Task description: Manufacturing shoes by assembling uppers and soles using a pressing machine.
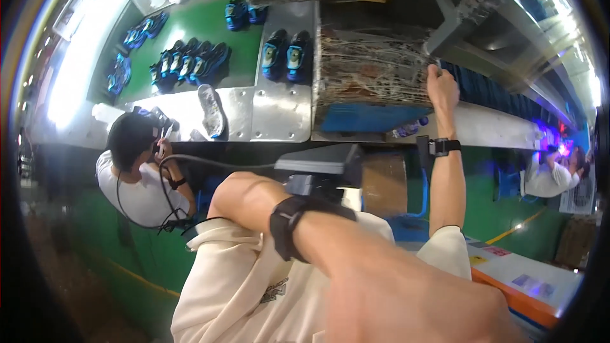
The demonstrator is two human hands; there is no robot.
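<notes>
right hand (442, 89) grips tangled rack (372, 67) beside shoes (287, 55).

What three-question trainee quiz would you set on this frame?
1. True or false: the right hand reaches up to the corner of the pale tangled wire-mesh panel.
2. What stands on the shiny bolted metal plate? A: a pair of blue-and-black sports shoes. B: a red bucket. C: a stack of books.
3. Fill in: the wide wrist strap on the left arm and the watch band on the right arm are both ___ in colour.

Key: 1 true; 2 A; 3 black.
</notes>
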